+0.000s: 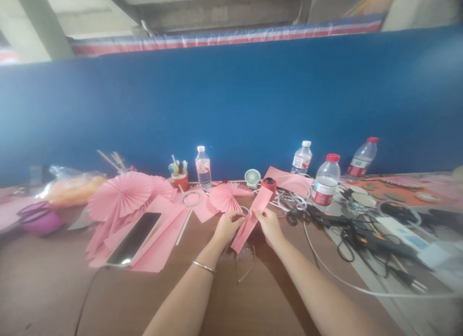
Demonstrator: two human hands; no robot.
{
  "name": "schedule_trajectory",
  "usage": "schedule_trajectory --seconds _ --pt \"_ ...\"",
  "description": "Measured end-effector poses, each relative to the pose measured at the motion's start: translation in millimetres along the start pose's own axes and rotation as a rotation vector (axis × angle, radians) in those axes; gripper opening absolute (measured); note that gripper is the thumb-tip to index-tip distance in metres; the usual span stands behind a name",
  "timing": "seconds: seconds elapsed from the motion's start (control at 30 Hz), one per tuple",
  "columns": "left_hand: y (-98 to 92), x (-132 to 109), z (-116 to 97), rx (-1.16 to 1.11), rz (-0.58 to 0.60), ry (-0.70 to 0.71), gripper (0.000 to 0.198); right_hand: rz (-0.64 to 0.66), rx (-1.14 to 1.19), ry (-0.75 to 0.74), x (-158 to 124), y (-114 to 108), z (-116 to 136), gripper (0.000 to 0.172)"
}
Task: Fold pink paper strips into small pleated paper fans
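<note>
Between my two hands a folded strip of pink paper (249, 222) is held aslant above the brown table. My left hand (228, 226) pinches its left edge, and a silver bangle circles that wrist. On the opposite edge my right hand (268, 224) grips the strip with thumb and fingers. Just behind the strip lies a pleated pink paper fan (227, 198). A red and black round object (268, 183) shows at the strip's top end. Beneath the hands is a small dark item with a thin cord, partly hidden.
Pink paper rosettes (125, 194), paper sheets and a phone (133, 239) lie to the left. Behind stand a pen cup (180, 178), a water bottle (203, 168) and a small white fan (252, 177). Several bottles, tangled cables (358, 235) and a power strip crowd the right.
</note>
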State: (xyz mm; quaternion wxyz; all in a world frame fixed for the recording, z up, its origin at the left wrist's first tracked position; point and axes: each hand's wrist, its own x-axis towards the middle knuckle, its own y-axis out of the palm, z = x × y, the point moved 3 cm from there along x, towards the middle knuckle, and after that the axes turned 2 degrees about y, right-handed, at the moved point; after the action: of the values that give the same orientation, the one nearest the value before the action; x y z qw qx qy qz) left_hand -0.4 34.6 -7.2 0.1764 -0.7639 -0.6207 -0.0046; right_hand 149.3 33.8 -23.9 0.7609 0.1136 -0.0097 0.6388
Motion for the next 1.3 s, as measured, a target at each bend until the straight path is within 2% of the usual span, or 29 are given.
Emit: schedule_trajectory --seconds 0.2,0.3,0.47,0.57,0.67,0.77,0.87,1.1,1.3 --pt "5.8 -1 3 -0.069 0.002 -0.051 0.027 -0.035 -0.085 -0.014 -1 3 -2 0.031" --pt "6.8 -1 5 -0.055 -0.022 -0.041 0.024 -0.066 -0.087 -0.01 -1 4 -4 0.034" --pt "4.3 -1 7 0.023 -0.042 -0.016 0.012 -0.093 0.03 -0.015 0 3 0 0.03" --pt "6.2 -4 2 0.069 -0.021 0.01 0.009 -0.175 0.128 -0.008 6 -6 1 0.032" --pt "12.2 -9 -6 0.066 0.04 0.031 0.02 -0.263 0.192 0.006 12 -15 -1 0.034" --pt "21.3 -15 -8 -0.027 0.208 -0.047 0.032 -0.301 0.229 0.005 16 -19 -3 0.035" --pt "26.2 -19 -5 -0.072 0.33 -0.117 0.032 -0.307 0.264 0.008 16 -17 -3 0.034" --pt "27.0 -20 -10 -0.081 0.354 -0.103 0.029 -0.301 0.344 0.055 15 -16 -2 0.034" --pt "25.9 -21 -14 -0.055 0.346 -0.123 0.029 -0.287 0.399 0.049 16 -18 0 0.028"
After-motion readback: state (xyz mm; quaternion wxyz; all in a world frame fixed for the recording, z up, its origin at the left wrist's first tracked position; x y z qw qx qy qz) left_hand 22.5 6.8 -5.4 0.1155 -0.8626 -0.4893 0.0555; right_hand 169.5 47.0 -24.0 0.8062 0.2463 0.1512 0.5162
